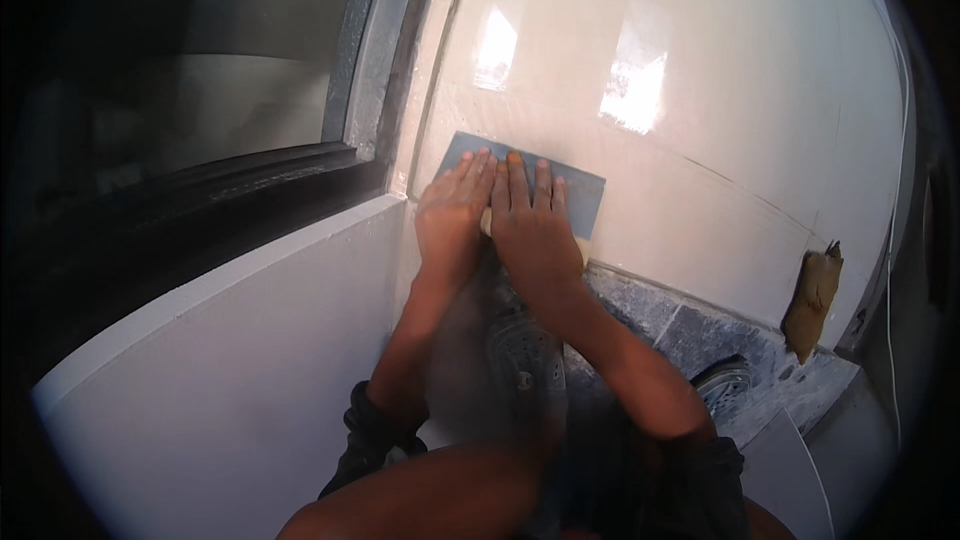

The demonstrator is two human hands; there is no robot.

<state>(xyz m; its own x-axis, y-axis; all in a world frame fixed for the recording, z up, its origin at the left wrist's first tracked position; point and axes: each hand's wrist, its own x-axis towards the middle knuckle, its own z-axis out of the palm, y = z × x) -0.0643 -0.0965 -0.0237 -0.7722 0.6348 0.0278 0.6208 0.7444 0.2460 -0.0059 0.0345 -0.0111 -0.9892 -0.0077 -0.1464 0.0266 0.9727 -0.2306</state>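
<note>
Both of my hands lie side by side, flat on a blue-grey rectangular sheet (pixel 592 205) resting against a pale glossy tiled surface (pixel 720 120). My left hand (pixel 452 220) covers the sheet's left part, its fingers stretched toward the far edge. Beside it, my right hand (pixel 533 225) presses the middle, fingers extended and slightly apart. An orange-brown patch marks one right fingertip. A strip of tan shows at the sheet's lower right edge. Whether the sheet is abrasive paper or a thin board, I cannot tell.
A dark-framed glass panel (pixel 260 120) stands at left above a white ledge (pixel 230 255). Grey stone slabs (pixel 640 305) run below the pale surface. My perforated shoes (pixel 525 355) are on them. A torn brown piece (pixel 812 305), like cardboard, leans at right near a white cable (pixel 890 310).
</note>
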